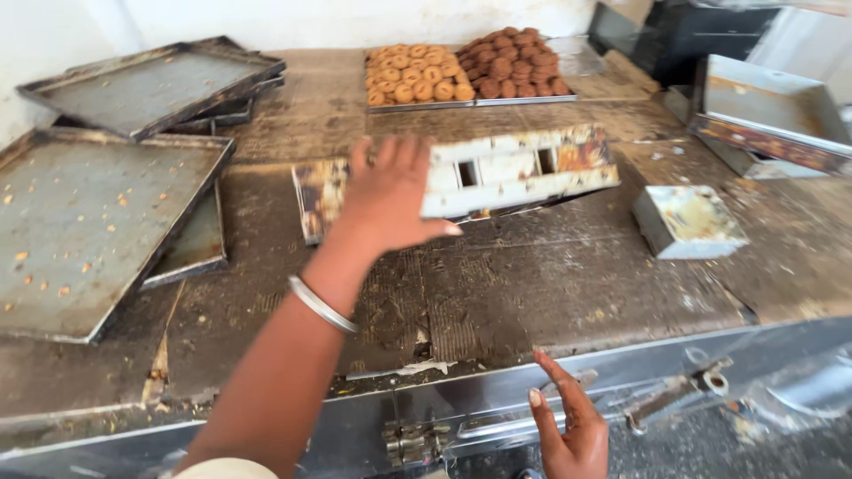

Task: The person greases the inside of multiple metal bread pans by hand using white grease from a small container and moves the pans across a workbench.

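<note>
The left hand (390, 191), with a thin silver bangle (321, 304) on its wrist, reaches forward over the table, fingers spread and flat against the long white worn metal mould frame (497, 173); it presses on the frame and does not close around it. The right hand (568, 426) is low at the front edge of the table, open with fingers apart, and it holds nothing; its fingertips are near the metal rim.

The frame is one piece. It lies in the middle of the dark wooden table (532, 284), tilted a little, with two small rectangular holes visible in its side. Its white paint is chipped and stained brown.

To the right of it stands one small square metal box (688, 220), also dirty. At the far edge are two flat trays of round biscuits: one with pale golden biscuits (417, 75), one with dark brown biscuits (515, 62), touching side by side. On the left lie several large empty grey baking trays (80, 222) in stacks; the exact number cannot be told. At far right is one deep metal pan (768, 111).
</note>
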